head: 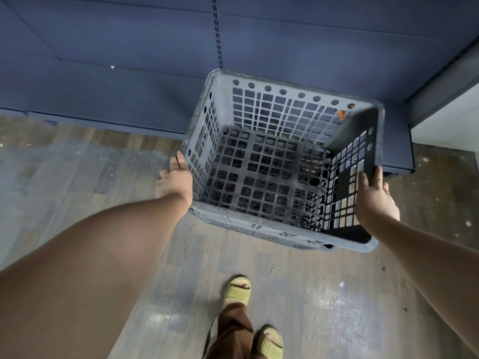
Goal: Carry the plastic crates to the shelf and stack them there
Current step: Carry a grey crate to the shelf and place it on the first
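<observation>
A grey plastic crate (272,161) with grid-cut walls and floor hangs in the air in front of me, empty, its far end over the low dark blue shelf (108,94). My left hand (175,181) holds the crate's left rim near the near corner, fingers hidden under the edge. My right hand (375,200) grips the right rim, thumb inside the crate and fingers outside. The crate tilts slightly, its near side lower. A small orange bit (342,114) shows through the far right corner.
The shelf's back panel with a slotted upright (217,35) rises behind the crate. A white wall panel (445,125) stands at the right. Below is a dusty wood-look floor (77,161), with my feet in yellow-green slides (237,291).
</observation>
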